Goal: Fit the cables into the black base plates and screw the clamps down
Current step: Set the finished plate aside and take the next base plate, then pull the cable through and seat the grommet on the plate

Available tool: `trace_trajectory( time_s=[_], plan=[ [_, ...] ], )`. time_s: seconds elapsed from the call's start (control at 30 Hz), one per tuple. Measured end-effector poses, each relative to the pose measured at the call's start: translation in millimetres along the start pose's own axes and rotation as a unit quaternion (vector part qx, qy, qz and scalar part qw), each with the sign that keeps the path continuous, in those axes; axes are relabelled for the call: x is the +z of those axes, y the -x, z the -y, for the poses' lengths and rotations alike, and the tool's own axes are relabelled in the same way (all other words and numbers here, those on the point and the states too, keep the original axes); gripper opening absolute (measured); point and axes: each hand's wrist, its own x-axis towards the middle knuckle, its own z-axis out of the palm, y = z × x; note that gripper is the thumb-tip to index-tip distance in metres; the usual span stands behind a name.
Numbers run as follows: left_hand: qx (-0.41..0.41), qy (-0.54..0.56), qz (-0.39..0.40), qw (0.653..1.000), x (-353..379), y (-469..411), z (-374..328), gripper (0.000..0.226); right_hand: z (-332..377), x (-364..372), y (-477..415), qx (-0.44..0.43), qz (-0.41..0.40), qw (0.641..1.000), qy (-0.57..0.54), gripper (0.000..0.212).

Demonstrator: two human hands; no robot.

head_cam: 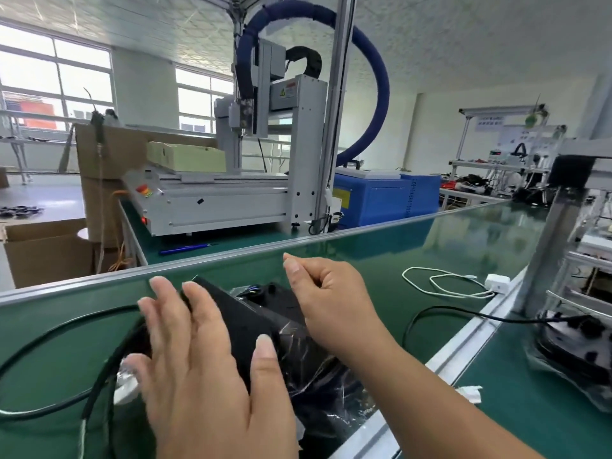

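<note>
Head view: clasps a black base plate [238, 323] in the left hand [198, 359], fingers laid nearly straight across its top and thumb pressed to its near edge, low over the green bench [430, 253], long axis running from far left to near right, narrow end pointing away. Curls the right hand [331, 303] just right of the plate over clear plastic wrap [308, 359]; cannot tell whether anything is pinched. Shows a black cable [104, 369] trailing left under the left hand, a white adapter [496, 282] well apart at right.
</note>
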Motion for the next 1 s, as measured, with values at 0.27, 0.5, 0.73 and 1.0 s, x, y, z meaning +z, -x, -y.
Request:
trace_trajectory(
  time_s=[0.27,0.5,0.73,1.0],
  plan=[
    [0.131,0.043,0.172,0.975,58,39,-80,0.071,-29,-103,37,0.103,-0.123,0.986,0.037,0.048],
    [0.219,0.103,0.360,0.901,138,102,-164,0.071,-58,-232,106,0.213,-0.238,0.944,0.078,0.048],
    [0.154,0.145,0.528,0.823,249,152,-216,0.069,-88,-329,176,0.291,-0.340,0.866,0.222,0.052],
    [-0.245,0.153,0.464,0.837,344,195,-221,0.095,-128,-349,190,0.394,-0.291,0.832,0.260,0.035]
  ],
)
